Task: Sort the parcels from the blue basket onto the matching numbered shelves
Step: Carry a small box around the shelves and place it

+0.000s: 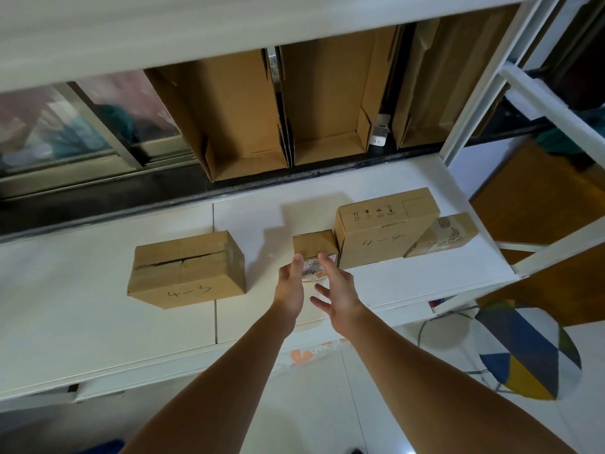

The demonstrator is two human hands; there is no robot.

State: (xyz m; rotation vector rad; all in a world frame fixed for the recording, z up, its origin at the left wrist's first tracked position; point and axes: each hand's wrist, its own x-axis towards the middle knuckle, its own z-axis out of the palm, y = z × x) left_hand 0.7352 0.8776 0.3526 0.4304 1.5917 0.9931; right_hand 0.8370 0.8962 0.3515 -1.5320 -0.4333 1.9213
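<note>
A small brown parcel (313, 247) with a white label sits on the white shelf (98, 322), pressed against a larger box marked 4-4 (383, 234). My left hand (289, 290) touches the small parcel's near left side with straight fingers. My right hand (337, 293) reaches its near right side, fingers spread and straight. A third parcel (442, 235) leans tilted to the right of the 4-4 box. A box marked 4-3 (186, 270) stands apart on the left. Only a blue sliver (101, 448) shows at the bottom edge; I cannot tell if it is the basket.
Several empty open cartons (235, 119) stand upright behind the shelf against a window. An upper shelf board (163, 27) overhangs. The white frame post (484, 77) stands on the right. A round patterned stool (523, 348) stands below on the tiled floor.
</note>
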